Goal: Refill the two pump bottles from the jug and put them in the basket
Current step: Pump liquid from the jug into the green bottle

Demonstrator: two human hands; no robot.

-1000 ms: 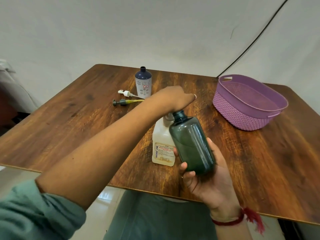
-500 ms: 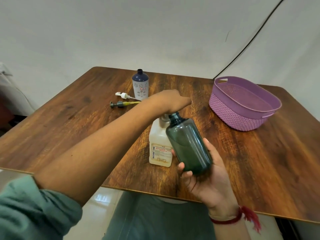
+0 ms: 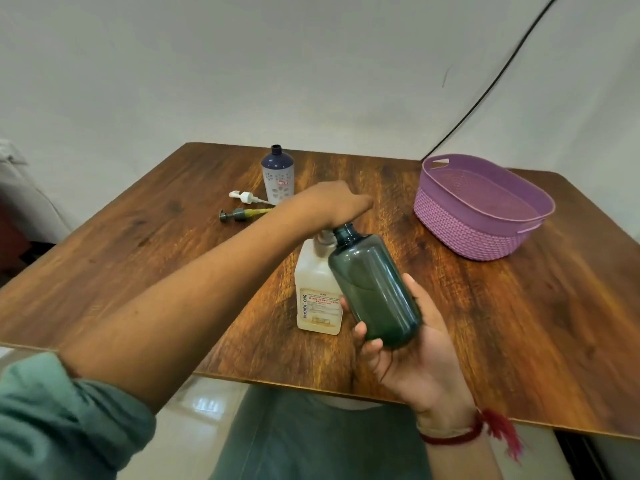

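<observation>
Green bottle (image 3: 374, 292), open-necked, sits gripped in the right hand (image 3: 415, 348) above the table (image 3: 519, 323)'s near edge; the left hand (image 3: 332, 202) covers the top of the jug (image 3: 315, 299), grasp hidden, likely uncapping before pouring.

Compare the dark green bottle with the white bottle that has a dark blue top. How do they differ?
The dark green bottle is translucent and of one colour; the white bottle is opaque, with a dark blue top and a printed pattern. The dark green bottle is held tilted in the right hand; the white bottle stands upright on the table, untouched. Both have open necks with no pump.
</observation>
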